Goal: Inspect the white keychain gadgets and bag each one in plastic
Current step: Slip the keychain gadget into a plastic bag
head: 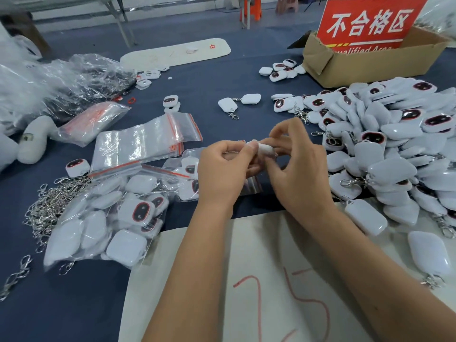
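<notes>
Both hands meet over the middle of the blue table. My left hand (225,167) and my right hand (297,166) pinch one white keychain gadget (265,148) between their fingertips. A small clear plastic bag (254,185) hangs under the left hand's fingers. A large heap of loose white gadgets (385,144) with dark faces lies to the right. Several bagged gadgets (116,218) lie to the left. Empty zip bags with red seals (145,141) lie behind them.
A cardboard box (365,62) with a red sign (370,23) stands at the back right. Loose metal clasps (49,206) pile at the left. Crumpled clear plastic (56,82) sits at the back left. A white card with red marks (246,280) lies under my forearms.
</notes>
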A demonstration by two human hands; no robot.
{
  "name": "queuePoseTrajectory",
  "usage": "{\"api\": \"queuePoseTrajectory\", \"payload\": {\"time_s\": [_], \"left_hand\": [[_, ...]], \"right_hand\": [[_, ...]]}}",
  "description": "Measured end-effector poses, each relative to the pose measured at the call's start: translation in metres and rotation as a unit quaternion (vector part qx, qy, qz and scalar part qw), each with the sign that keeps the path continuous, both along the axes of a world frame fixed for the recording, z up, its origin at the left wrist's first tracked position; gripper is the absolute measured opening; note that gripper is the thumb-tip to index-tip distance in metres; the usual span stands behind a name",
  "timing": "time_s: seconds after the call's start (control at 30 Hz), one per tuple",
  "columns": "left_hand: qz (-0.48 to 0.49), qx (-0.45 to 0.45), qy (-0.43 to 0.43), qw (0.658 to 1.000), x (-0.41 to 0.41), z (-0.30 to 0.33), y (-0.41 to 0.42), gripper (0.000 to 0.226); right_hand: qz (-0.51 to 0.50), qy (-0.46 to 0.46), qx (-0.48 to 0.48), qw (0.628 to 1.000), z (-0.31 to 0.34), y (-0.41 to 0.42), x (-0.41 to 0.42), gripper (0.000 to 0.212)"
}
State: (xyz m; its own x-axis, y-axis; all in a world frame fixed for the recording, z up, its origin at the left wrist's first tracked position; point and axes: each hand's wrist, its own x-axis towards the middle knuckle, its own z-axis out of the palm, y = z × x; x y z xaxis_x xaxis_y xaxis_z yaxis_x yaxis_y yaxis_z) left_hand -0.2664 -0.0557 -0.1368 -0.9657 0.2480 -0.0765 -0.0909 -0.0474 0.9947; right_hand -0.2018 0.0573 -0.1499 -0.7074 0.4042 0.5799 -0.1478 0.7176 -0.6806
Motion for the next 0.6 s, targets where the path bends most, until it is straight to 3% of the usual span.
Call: {"api": "queuePoseTrajectory", "payload": {"time_s": [0.23, 0.4, 0.6], "left_hand": [[-0.007, 0.055, -0.063, 0.997, -0.002, 0.003, -0.009, 0.014], [-0.013, 0.042, -0.066, 0.997, -0.002, 0.004, -0.010, 0.020], [-0.031, 0.050, -0.086, 0.995, -0.001, 0.005, -0.010, 0.022]], "right_hand": [[0.074, 0.037, 0.045, 0.996, -0.011, 0.006, 0.005, 0.033], [0.067, 0.040, -0.105, 0.991, -0.011, 0.010, 0.005, 0.030], [0.105, -0.059, -0.287, 0.950, -0.011, 0.017, -0.001, 0.020]]}}
